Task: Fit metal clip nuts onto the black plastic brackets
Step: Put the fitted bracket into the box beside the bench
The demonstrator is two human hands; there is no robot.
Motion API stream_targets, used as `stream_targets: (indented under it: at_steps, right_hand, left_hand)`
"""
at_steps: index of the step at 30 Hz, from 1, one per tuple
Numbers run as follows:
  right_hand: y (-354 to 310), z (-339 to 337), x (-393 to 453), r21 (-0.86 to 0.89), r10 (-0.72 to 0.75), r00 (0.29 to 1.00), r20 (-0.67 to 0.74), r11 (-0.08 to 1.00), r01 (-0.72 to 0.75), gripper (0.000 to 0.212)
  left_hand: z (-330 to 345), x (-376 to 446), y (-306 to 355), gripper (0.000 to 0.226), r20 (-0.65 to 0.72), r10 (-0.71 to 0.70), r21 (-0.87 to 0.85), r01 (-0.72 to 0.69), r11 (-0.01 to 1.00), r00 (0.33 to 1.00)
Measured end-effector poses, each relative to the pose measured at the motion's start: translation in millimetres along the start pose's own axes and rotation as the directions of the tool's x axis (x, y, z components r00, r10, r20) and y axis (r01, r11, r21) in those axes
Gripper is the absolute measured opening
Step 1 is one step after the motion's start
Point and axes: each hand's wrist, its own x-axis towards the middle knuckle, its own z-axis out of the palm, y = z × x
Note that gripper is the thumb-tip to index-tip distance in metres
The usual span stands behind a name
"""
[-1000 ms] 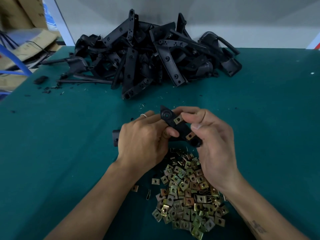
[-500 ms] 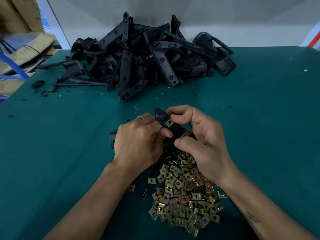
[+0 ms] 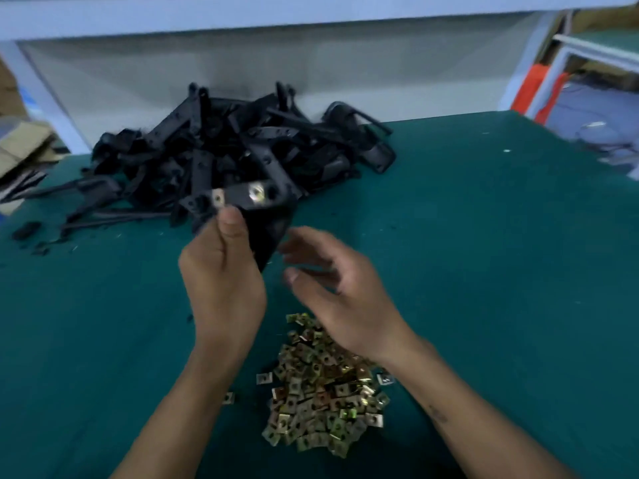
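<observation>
I see my left hand (image 3: pixel 221 271) pinching the black bracket (image 3: pixel 242 209), raised before the far bracket pile (image 3: pixel 242 146), its two clip nuts (image 3: pixel 257 195) set left-to-right, while my right hand (image 3: pixel 332 288), fingers loose and empty, is nearest the near nut heap (image 3: pixel 321 392).

You stood at a bench covered in dark green felt (image 3: pixel 484 271), dotted with small black crumbs. Behind it ran a pale grey back panel (image 3: pixel 311 63) under a white frame rail (image 3: pixel 276 15) with a white upright (image 3: pixel 38 98) at left. Cardboard (image 3: pixel 20 146) lay beyond the left edge; an orange post (image 3: pixel 532 88) and another white frame (image 3: pixel 587 50) stood at right.
</observation>
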Motion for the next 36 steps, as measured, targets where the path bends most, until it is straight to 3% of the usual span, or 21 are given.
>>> stream_targets:
  at_steps: [2,4,7,9,13,16,18,20,23,25,27,30,32,36]
  right_hand:
    - [-7.6,5.8,-6.9,0.004,-0.021,0.999,-0.036,1.000,0.021,0.040]
    - [-16.2,0.6,-16.9,0.015,-0.045,0.982,-0.182,0.999,0.049,0.033]
    - [-28.3,-34.9,-47.9,0.061,-0.040,0.911,-0.411,0.996,0.071,0.027]
    - [-37.0,-68.3,-87.3,0.080,-0.008,0.844,-0.536,0.995,0.061,0.028]
    - [-36.9,-120.9,-203.5,0.092,0.121,0.727,-0.676,0.993,-0.080,0.036]
    - [-35.9,-141.0,-308.4,0.102,0.193,0.674,-0.713,0.980,-0.173,0.043]
    - [-34.2,-148.2,-370.4,0.168,0.285,0.636,-0.717,0.956,-0.239,0.047]
    - [-17.8,-151.4,-417.3,0.258,0.432,0.543,-0.720,0.893,-0.368,0.046]
    - [39.7,-145.6,-461.4,0.417,0.658,0.282,-0.698,0.695,-0.586,0.044]
    - [81.2,-135.8,-476.6,0.548,0.795,0.128,-0.592,0.514,-0.660,0.037]
    - [118.1,-126.2,-484.7,0.601,0.865,0.054,-0.499,0.390,-0.697,0.025]
    - [154.7,-122.0,-487.4,0.589,0.917,0.034,-0.397,0.283,-0.757,0.020]
    - [171.4,-122.8,-488.3,0.438,0.910,0.066,-0.409,0.259,-0.861,0.025]
    - [185.4,-120.2,-496.3,-0.024,0.920,0.055,-0.389,0.049,-0.999,0.041]
  left_hand:
    - [13.6,2.7,33.3,0.064,0.003,-0.195,-0.281,0.188,0.941,0.981]
    - [30.9,-2.9,66.7,0.058,0.097,-0.298,-0.445,0.309,0.840,0.950]
    - [59.5,-35.0,100.4,0.028,0.349,-0.122,-0.347,0.249,0.904,0.929]
    - [78.5,-72.5,116.0,0.016,0.570,0.028,-0.248,0.140,0.959,0.821]
    - [106.2,-168.3,148.3,0.036,0.817,0.160,-0.228,0.057,0.972,0.554]
    - [114.0,-251.9,166.4,0.039,0.915,0.218,-0.281,0.149,0.948,0.339]
    - [119.7,-309.4,167.2,0.048,0.952,0.227,-0.239,0.036,0.970,0.208]
    - [127.4,-360.5,161.8,0.055,0.995,0.098,-0.100,-0.074,0.992,-0.026]
    - [148.8,-413.4,144.2,0.046,0.884,-0.224,0.111,-0.284,0.953,-0.409]
    - [160.6,-435.2,132.7,0.042,0.744,-0.357,0.117,-0.415,0.902,-0.566]
    - [168.1,-450.1,119.6,0.041,0.644,-0.426,0.073,-0.504,0.861,-0.635]
    - [171.3,-462.8,104.1,0.044,0.567,-0.498,-0.017,-0.613,0.790,-0.656]
    - [169.9,-464.4,99.7,0.044,0.556,-0.505,-0.047,-0.632,0.773,-0.660]
    - [160.0,-447.8,97.8,0.031,0.524,-0.478,-0.011,-0.567,0.824,-0.705]
